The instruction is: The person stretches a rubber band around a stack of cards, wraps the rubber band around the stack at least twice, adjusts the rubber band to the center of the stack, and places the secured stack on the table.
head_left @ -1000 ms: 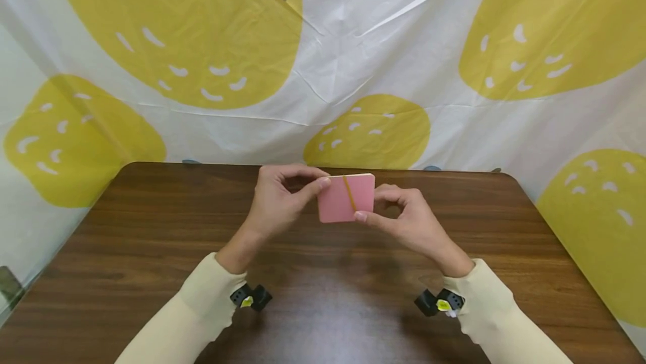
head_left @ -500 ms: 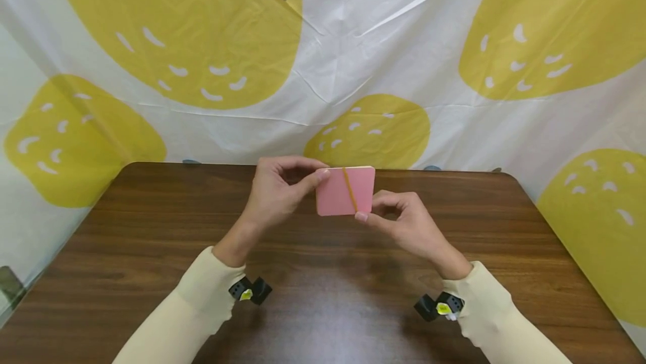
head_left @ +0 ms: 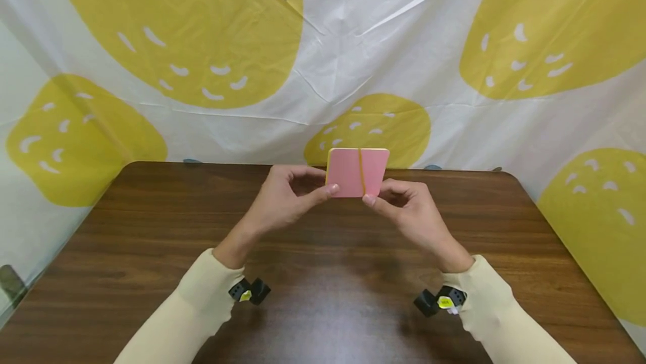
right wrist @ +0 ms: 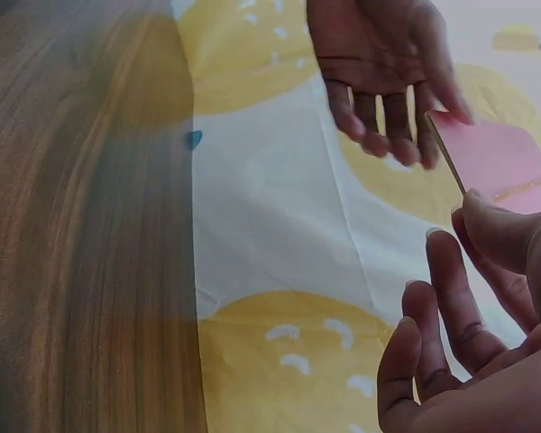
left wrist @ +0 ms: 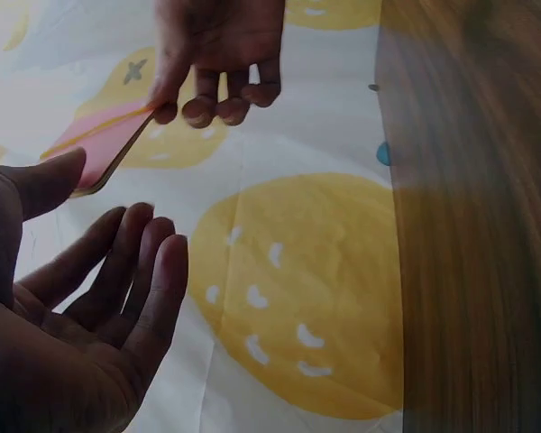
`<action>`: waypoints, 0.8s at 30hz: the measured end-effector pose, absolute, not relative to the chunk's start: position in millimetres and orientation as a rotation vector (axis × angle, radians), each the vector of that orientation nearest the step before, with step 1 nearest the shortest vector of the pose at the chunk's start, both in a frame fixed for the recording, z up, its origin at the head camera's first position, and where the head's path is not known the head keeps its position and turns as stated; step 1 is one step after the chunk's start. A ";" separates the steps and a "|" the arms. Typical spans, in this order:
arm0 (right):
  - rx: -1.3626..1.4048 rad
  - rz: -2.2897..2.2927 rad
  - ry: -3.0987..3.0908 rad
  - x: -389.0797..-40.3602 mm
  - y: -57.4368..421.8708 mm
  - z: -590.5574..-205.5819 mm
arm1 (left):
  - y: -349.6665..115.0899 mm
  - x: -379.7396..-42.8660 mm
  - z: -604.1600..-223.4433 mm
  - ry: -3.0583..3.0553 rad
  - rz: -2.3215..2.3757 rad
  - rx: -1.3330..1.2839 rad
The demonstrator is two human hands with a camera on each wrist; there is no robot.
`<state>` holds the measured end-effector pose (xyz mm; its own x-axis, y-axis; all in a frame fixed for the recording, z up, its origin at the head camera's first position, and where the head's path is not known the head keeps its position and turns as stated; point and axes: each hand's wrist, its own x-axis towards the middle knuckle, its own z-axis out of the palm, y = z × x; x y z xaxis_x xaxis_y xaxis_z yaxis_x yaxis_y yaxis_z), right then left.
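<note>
A small pink notebook (head_left: 348,173) with rounded corners is held up over the far side of the table. A narrow yellow-orange band (head_left: 361,170) runs round it from top to bottom, right of its middle. My left hand (head_left: 282,198) pinches the lower left corner, thumb in front. At the lower right corner my right hand (head_left: 416,215) pinches it too, thumb tip close to the band's lower end. Both wrist views show the notebook's thin edge between thumb and index finger, while the other fingers stay off it, loosely bent.
Beneath the hands lies a brown wood-grain table (head_left: 323,296). A white cloth with big yellow fruit prints (head_left: 202,33) hangs right behind its far edge and along the sides. Small black cameras (head_left: 249,291) are strapped at both cream-sleeved wrists.
The notebook has risen and shifted a little to the right, its face turned. My left thumb has gone from its upper left corner to its lower left corner.
</note>
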<state>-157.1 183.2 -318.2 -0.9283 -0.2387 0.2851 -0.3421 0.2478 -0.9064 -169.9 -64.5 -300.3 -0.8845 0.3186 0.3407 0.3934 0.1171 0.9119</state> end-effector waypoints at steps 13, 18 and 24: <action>0.528 1.861 -2.422 -159.3 178.3 -316.5 | -58.3 -167.1 -308.2 -2.286 -1.753 -0.789; 0.557 1.933 -2.433 -158.8 177.5 -315.6 | -55.1 -166.3 -309.3 -2.290 -1.737 -0.775; 0.579 1.847 -2.435 -159.9 175.7 -318.2 | -56.7 -165.8 -307.6 -2.357 -1.579 -0.811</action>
<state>-159.9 175.7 -318.2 -0.9302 -0.2729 0.2456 -0.3101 0.2259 -0.9235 -165.8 -56.7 -307.6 -0.8320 0.3337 0.4431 0.5368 0.2828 0.7949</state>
